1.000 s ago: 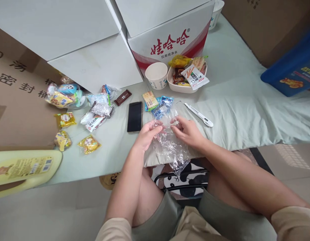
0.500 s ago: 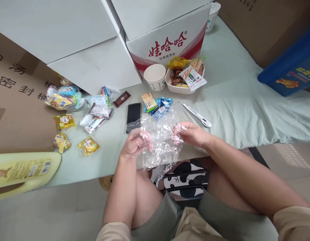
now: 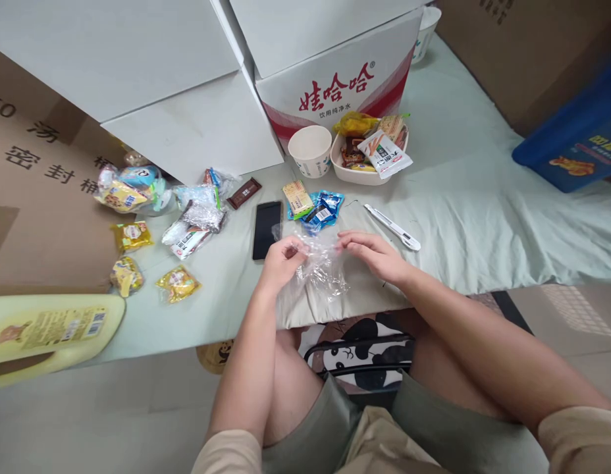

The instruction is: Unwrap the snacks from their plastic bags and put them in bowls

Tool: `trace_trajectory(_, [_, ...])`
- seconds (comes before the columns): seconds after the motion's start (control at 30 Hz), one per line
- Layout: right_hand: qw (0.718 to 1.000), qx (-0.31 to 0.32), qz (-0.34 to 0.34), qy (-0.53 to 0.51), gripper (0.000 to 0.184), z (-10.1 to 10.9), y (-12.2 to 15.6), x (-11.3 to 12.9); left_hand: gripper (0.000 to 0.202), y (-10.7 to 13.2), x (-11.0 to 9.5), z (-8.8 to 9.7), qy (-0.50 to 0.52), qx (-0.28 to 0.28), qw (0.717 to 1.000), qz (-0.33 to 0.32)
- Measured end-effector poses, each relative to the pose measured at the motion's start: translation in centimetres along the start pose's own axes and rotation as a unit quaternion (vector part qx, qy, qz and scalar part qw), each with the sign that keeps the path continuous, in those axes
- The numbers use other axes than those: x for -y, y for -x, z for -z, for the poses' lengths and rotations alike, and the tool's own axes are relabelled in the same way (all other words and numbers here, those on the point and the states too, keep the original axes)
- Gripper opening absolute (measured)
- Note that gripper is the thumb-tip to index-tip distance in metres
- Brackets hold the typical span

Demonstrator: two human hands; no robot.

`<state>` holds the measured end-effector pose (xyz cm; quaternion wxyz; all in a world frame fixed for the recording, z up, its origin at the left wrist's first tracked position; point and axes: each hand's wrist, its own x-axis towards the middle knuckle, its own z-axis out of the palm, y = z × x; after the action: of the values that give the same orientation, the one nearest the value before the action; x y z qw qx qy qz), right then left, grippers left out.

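Note:
A crumpled clear plastic bag (image 3: 321, 268) lies on the table's near edge between my hands. My left hand (image 3: 282, 261) pinches its left side with closed fingers. At the bag's right top corner my right hand (image 3: 377, 255) grips it with fingers pressed together. Just behind the bag lie a blue snack packet (image 3: 324, 208) and a yellow cracker packet (image 3: 296, 197). A black phone (image 3: 266, 220) lies flat just left of my left hand.
A white utility knife (image 3: 393, 227) lies right of my hands. Behind stand a paper cup (image 3: 311, 150), a white bowl (image 3: 339, 166) of snacks and white cartons (image 3: 335, 72). Several snack packets (image 3: 177, 283) are scattered at left. A blue box (image 3: 577, 138) sits at far right.
The bag, held up and spread between both hands half a second ago, has come down onto the table's edge, and my hands have moved closer together.

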<state>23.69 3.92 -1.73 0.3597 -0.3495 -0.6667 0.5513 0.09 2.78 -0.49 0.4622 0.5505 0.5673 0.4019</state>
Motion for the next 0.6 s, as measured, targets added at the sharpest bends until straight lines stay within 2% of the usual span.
trace_trajectory(0.1, [0.992,-0.06,-0.002,0.113,0.031,0.1,-0.2,-0.1,0.03,0.1,0.3,0.1,-0.032,-0.02,0.999,-0.004])
trace_trajectory(0.17, [0.987,-0.096,0.019,0.128,0.024,0.2,-0.1,0.1,0.025,0.3,0.5,0.0,-0.079,-0.01,0.997,-0.01])
trace_trajectory(0.2, [0.987,-0.105,0.034,0.118,0.025,0.3,0.0,0.3,0.023,0.3,0.5,0.0,-0.1,0.0,0.995,-0.013])
trace_trajectory(0.23, [0.989,-0.103,0.045,0.098,0.03,0.3,0.1,0.5,0.021,0.4,0.4,-0.1,-0.113,0.009,0.994,-0.014])
trace_trajectory(0.3, [0.996,-0.058,0.037,0.057,0.032,0.2,0.3,0.8,0.019,0.4,0.2,-0.3,-0.109,0.015,0.994,-0.012])
trace_trajectory(0.4, [0.998,0.009,-0.031,0.047,0.026,-0.2,0.4,1.1,0.023,0.4,-0.3,-0.6,-0.077,-0.003,0.997,-0.009])
trace_trajectory(0.47, [0.995,0.0,-0.052,0.082,0.023,-0.4,0.3,1.0,0.025,0.4,-0.7,-0.7,-0.054,-0.006,0.999,-0.005])
trace_trajectory(0.6, [0.989,-0.061,-0.009,0.137,0.026,-0.3,0.1,0.1,0.027,0.6,-0.9,-0.7,-0.01,-0.002,1.0,0.004])
